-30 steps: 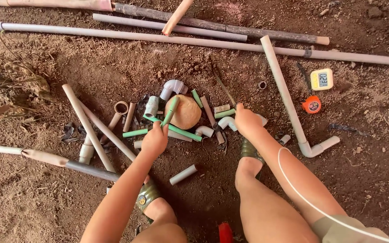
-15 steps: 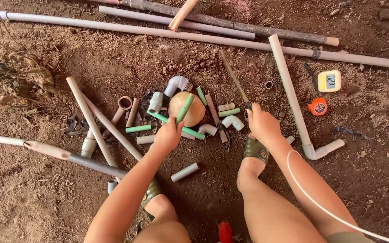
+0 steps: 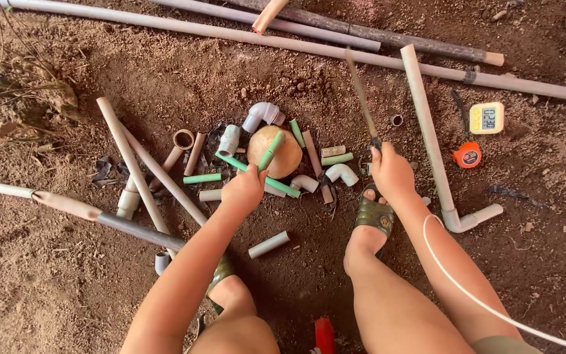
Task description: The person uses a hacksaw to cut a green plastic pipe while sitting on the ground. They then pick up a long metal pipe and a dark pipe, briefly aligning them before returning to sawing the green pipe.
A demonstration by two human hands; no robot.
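Observation:
My left hand (image 3: 244, 189) grips a short green pipe piece (image 3: 269, 152), held upright over a round tan ball-shaped object (image 3: 283, 152) in a pile of pipe offcuts and fittings on the dirt. My right hand (image 3: 393, 174) is closed on the handle end of a thin dark blade (image 3: 360, 98), likely a hacksaw blade, which points up and away from me. Another green pipe (image 3: 257, 174) lies under my left hand. A white elbow fitting (image 3: 342, 173) sits between my hands.
Long grey pipes (image 3: 322, 46) cross the top. A white pipe with an elbow (image 3: 427, 137) lies right of my right hand, beside an orange tape measure (image 3: 469, 156) and a yellow timer (image 3: 487, 118). More pipes (image 3: 126, 164) lie at left. My sandalled feet (image 3: 375, 216) rest below.
My right hand lifted the thin blade off the pile so it now points upward. My left hand raised the green piece a little over the round object.

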